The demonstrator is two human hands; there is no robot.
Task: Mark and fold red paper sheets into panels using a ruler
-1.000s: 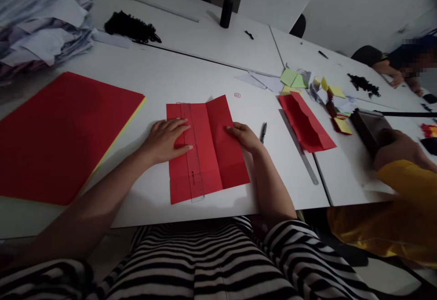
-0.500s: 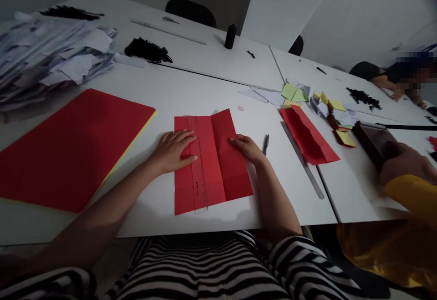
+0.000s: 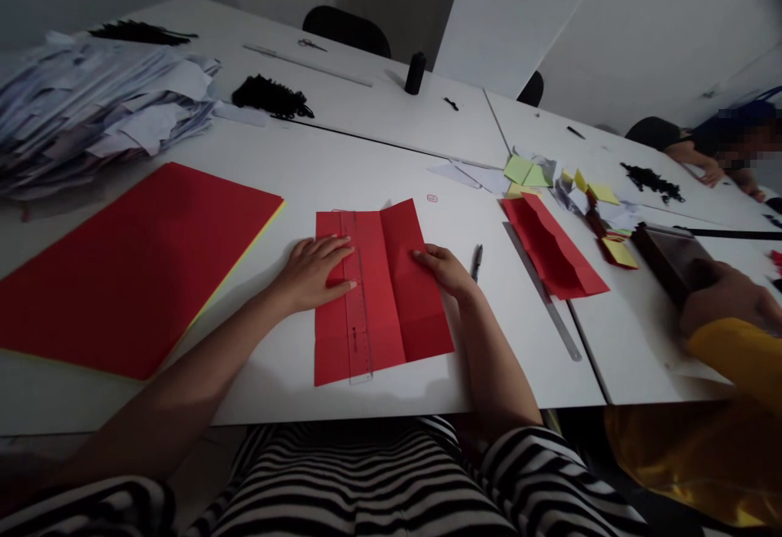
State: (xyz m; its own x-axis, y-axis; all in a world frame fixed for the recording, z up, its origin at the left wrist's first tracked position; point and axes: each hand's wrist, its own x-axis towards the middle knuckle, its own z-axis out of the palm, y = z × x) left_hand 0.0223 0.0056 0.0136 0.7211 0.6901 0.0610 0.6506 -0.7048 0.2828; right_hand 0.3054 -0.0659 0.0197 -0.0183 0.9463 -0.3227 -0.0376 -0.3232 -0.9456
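Note:
A creased sheet of red paper (image 3: 382,309) lies in front of me, its right part folded up along a lengthwise crease. Over its left part runs a clear ruler (image 3: 359,333). My left hand (image 3: 314,272) rests with spread fingers across the ruler and the paper, pressing them to the table. At the sheet's right edge my right hand (image 3: 449,268) pinches the raised flap between thumb and fingers. Just right of that hand lies a pen (image 3: 477,262). Farther right, a folded red paper piece (image 3: 553,252) lies beside a metal ruler (image 3: 543,297).
A stack of red sheets (image 3: 147,268) with yellow edges lies left, below a heap of white paper strips (image 3: 116,105). Black cord bundles (image 3: 272,97) and a black bottle (image 3: 415,74) stand farther back. At right, a co-worker's hand (image 3: 727,297) holds a dark box-like object (image 3: 672,260).
The view has shifted slightly, so everything sits a little lower in the picture. Both hands, the ruler and the red paper keep their places relative to each other.

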